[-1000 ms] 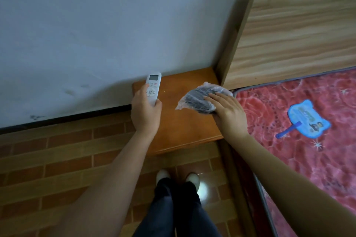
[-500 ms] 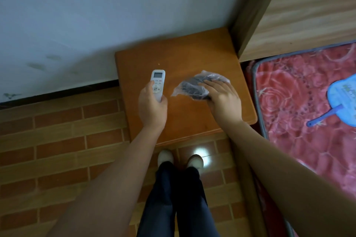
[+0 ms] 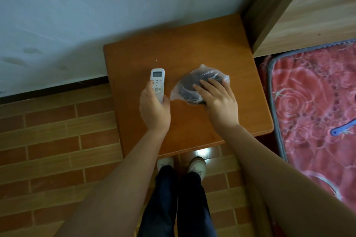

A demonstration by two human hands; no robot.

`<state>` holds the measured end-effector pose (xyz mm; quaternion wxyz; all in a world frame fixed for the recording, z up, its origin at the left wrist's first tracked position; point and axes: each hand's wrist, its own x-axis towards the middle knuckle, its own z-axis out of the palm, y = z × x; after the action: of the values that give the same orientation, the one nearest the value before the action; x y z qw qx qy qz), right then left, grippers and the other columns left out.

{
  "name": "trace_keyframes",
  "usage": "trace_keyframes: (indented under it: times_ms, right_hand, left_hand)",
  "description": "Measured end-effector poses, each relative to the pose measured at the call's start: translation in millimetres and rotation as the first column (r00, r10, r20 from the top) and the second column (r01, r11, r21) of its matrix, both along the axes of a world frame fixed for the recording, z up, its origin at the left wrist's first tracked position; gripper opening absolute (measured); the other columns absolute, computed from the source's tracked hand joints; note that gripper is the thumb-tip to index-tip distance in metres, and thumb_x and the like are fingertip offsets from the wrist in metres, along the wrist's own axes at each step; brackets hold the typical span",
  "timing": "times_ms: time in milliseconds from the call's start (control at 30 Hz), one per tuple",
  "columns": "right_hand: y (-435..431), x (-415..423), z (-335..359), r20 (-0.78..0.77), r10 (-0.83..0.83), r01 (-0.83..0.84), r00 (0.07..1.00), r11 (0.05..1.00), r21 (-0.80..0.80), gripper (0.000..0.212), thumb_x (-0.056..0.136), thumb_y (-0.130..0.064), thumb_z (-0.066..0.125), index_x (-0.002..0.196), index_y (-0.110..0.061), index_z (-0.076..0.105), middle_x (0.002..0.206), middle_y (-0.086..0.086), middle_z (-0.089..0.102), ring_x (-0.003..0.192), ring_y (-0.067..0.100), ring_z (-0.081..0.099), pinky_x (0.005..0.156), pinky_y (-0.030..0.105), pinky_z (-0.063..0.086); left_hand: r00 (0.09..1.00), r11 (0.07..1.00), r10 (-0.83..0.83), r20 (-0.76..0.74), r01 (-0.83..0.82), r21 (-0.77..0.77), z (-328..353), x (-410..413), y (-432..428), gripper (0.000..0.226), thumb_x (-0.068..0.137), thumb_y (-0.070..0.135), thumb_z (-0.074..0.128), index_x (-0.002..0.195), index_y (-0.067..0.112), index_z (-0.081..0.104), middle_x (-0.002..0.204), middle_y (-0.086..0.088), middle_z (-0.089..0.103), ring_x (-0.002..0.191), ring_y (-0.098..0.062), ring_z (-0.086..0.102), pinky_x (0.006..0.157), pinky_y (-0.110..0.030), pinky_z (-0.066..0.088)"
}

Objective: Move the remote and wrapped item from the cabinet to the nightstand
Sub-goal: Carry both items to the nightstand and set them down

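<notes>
I see both hands over the nightstand (image 3: 221, 44), whose back edge meets the wall (image 3: 96, 5). My left hand (image 3: 154, 109) grips the lower half of the white remote (image 3: 157, 79), thumb across its buttons and the screen end pointing toward the back edge. The remote sits left of the nightstand's middle; I cannot tell whether it touches the top or is held just above it. My right hand (image 3: 219, 102) lies palm down on the wrapped item (image 3: 196, 84), a dark bundle in clear plastic, fingers spread over its near right part. I cannot tell whether that hand is grasping the bundle or only pressing on it. The bundle sits near the middle of the nightstand, just right of the remote and apart from it. The headboard (image 3: 308, 15) stands at the nightstand's back right corner, and the red mattress (image 3: 312, 102) runs along its right edge. My shoes (image 3: 196, 165) show on the brick-pattern floor (image 3: 57, 140) at the front edge.
</notes>
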<state>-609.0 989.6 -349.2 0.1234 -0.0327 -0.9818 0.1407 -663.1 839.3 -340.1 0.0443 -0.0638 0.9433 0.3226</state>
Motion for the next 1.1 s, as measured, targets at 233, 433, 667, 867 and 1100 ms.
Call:
trace_keyframes:
  times_ms: [233,433,667,867,1100]
  right_hand:
    - [-2.7,-0.9,-19.9,0.137,0.051,-0.059,0.989,0.997,0.057,0.046,0.082,-0.004,0.054,0.127,-0.012,0.051,0.129,0.014,0.056,0.122,0.033,0.048,0.103,0.052,0.036]
    - [-6.0,-5.4,-25.0,0.227,0.039,-0.059,0.973,0.995,0.085,0.068,0.071,0.003,0.069,0.133,-0.01,0.043,0.136,0.016,0.048,0.128,0.034,0.041,0.105,0.052,0.028]
    - [-4.1,-12.6,-26.1,0.353,0.057,-0.088,0.934,0.994,0.071,0.076,0.071,-0.003,0.072,0.137,-0.01,0.035,0.141,0.016,0.041,0.133,0.034,0.032,0.106,0.05,0.018]
    - [-2.3,-14.2,-25.5,0.423,0.088,-0.105,0.902,0.994,0.017,0.066,0.083,-0.011,0.061,0.14,-0.01,0.028,0.147,0.014,0.031,0.138,0.031,0.021,0.11,0.048,0.015]
    - [-1.0,-0.9,-15.3,0.459,0.086,-0.058,0.884,0.996,-0.074,0.064,0.084,-0.012,0.053,0.142,-0.017,0.025,0.151,0.011,0.023,0.14,0.028,0.011,0.112,0.044,0.012]
  left_hand:
    - [0.998,0.996,0.056,0.007,-0.057,0.062,-12.3,-4.8,8.7,0.059,0.079,0.015,0.067,0.13,0.009,0.039,0.126,-0.015,0.051,0.118,-0.028,0.046,0.092,-0.04,0.045]
    - [0.992,0.988,0.126,0.006,-0.126,0.088,-22.8,-7.4,9.9,0.062,0.078,0.009,0.067,0.132,0.008,0.037,0.13,-0.014,0.049,0.122,-0.027,0.04,0.097,-0.043,0.043]
    - [0.988,0.988,0.15,0.039,-0.151,0.025,-29.4,-10.5,8.5,0.065,0.08,0.013,0.066,0.135,0.007,0.034,0.132,-0.014,0.048,0.122,-0.029,0.037,0.095,-0.042,0.041]
    - [0.988,0.99,0.143,0.062,-0.142,-0.01,-32.9,-12.3,9.5,0.062,0.08,0.016,0.066,0.133,0.007,0.036,0.133,-0.016,0.045,0.122,-0.029,0.036,0.096,-0.042,0.042]
    - [0.986,0.99,0.134,0.095,-0.13,-0.049,-31.8,-12.9,8.8,0.063,0.08,0.019,0.066,0.134,0.009,0.036,0.131,-0.019,0.042,0.123,-0.03,0.034,0.096,-0.042,0.042]
